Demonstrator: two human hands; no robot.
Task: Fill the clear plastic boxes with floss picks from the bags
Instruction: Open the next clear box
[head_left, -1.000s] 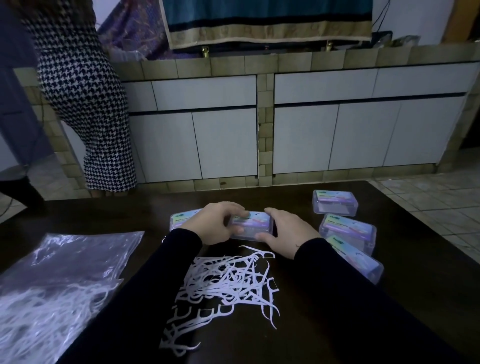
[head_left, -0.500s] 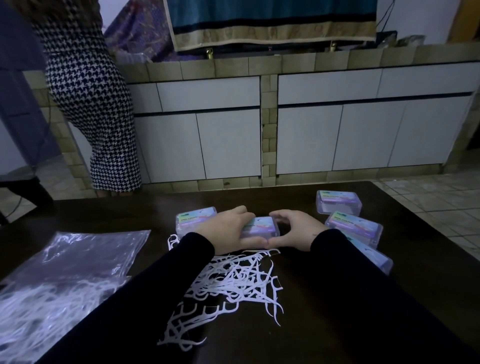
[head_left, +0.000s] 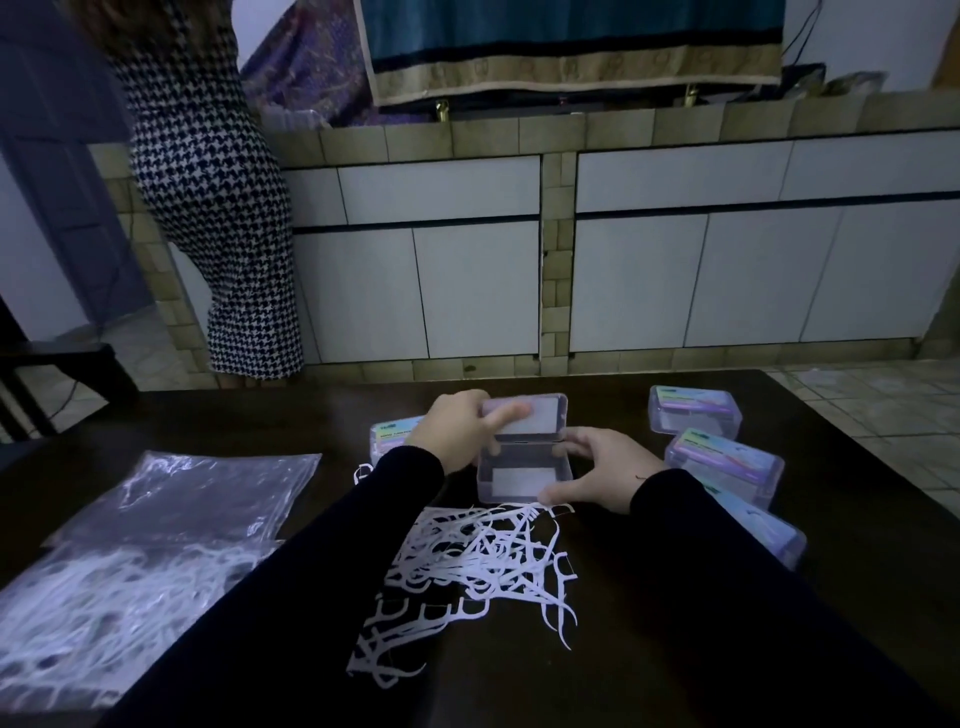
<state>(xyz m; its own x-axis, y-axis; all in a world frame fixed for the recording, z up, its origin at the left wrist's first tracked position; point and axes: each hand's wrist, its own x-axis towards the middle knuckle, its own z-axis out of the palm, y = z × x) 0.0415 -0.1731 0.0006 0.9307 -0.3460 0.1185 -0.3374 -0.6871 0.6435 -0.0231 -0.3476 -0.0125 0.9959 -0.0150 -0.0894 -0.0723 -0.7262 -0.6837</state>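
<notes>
A: Box status?
B: Clear plastic box (head_left: 524, 470) on dark table (head_left: 831, 545), lid (head_left: 525, 415) hinged up. Left hand (head_left: 460, 434) pinches lid; right hand (head_left: 602, 475) grips base.
A: Picks?
B: Loose floss picks (head_left: 478, 558) just in front; bag (head_left: 130, 561) at left.

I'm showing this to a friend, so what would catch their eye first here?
Probably the hands, left and right, holding an open clear box at table centre. Just below it sprawls a white heap of loose floss picks, with a bag of picks at far left.
</notes>
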